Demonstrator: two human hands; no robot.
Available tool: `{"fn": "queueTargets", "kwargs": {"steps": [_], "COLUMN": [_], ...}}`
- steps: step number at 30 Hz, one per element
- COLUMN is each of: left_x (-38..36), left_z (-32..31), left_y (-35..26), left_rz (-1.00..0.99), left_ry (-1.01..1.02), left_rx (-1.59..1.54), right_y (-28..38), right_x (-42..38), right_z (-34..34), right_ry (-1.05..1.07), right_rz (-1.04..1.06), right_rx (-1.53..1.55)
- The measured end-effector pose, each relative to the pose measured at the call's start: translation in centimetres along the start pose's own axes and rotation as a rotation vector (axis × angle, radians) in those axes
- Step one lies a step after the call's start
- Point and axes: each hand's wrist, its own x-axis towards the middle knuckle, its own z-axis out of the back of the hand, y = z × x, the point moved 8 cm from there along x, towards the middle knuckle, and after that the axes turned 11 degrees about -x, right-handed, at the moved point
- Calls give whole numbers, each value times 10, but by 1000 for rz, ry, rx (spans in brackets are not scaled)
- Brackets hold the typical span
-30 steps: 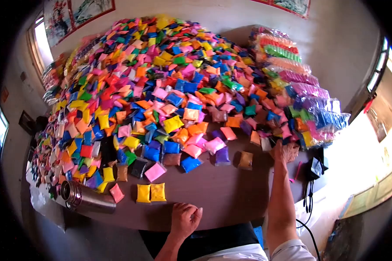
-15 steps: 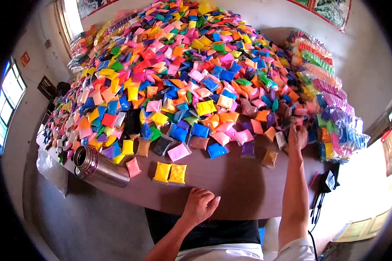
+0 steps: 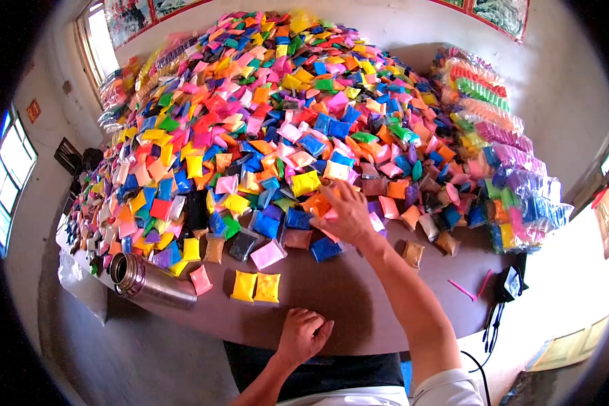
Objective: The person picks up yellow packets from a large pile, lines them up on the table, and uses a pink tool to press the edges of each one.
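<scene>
A large heap of small colourful plastic packets [image 3: 264, 128] covers the back of the brown table [image 3: 345, 298]. My right hand [image 3: 348, 215] reaches over the heap's front edge, fingers spread above orange packets [image 3: 315, 202]. Just left of its fingertips sits a blue packet [image 3: 298, 218], and a yellow packet [image 3: 305, 183] lies beyond. My left hand [image 3: 303, 336] rests at the table's near edge, curled into a loose fist with the thumb to the right. Ahead of it, two yellow packets [image 3: 256, 287] lie flat side by side.
An uncapped steel flask [image 3: 153, 281] lies tilted at the left. Stacked clear bags of packets [image 3: 514, 155] stand at the right. Near the right edge are a pink strip [image 3: 472, 291] and a black device with cords [image 3: 509, 284]. A single brown packet [image 3: 413, 254] lies before the heap.
My right hand has moved left, from the heap's right end to the orange packets near its front middle. My left hand stays curled at the table edge. The view has shifted slightly.
</scene>
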Motion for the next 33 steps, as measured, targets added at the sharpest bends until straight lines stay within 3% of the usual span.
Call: {"fn": "queueTargets", "kwargs": {"steps": [1, 5, 9, 13, 15, 17, 20, 25, 27, 29, 31, 33], "left_x": [0, -3, -3, -2, -1, -2, -3, -3, -4, -5, -5, -5], "left_z": [0, 1, 0, 1, 1, 1, 2, 6, 5, 3, 2, 0], "left_y": [-1, 3, 6, 3, 2, 3, 4, 2, 3, 6, 6, 7], "left_rz": [0, 53, 80, 12, -9, -12, -13, 12, 0, 10, 16, 42], "left_ry": [2, -22, 0, -26, -26, -40, -52, -42, -48, -32, -15, -3], "left_rx": [2, -61, -85, -84, -92, -111, -124, -111, -112, -110, -106, -119], "right_y": [12, 0, -52, -90, -157, -181, -199, -182, -156, -103, -55, -26], "right_x": [-1, 3, 1, -2, -4, -5, -7, 7, 24, 35, 47, 59], "right_z": [-4, -19, -9, 23, 13, 34, 63, 59, 38, 29, 21, -25], "right_ry": [-16, 33, 51, -97, -14, 32, -102, -153, -193, -104, -25, -122], "right_rz": [104, 151, 92, 65, -267, -298, -360, -361, -222, -292, -302, -88], "right_rx": [-33, -60, -22, -191, 230, 107, -13, 136, 274, 523, 298, 222]}}
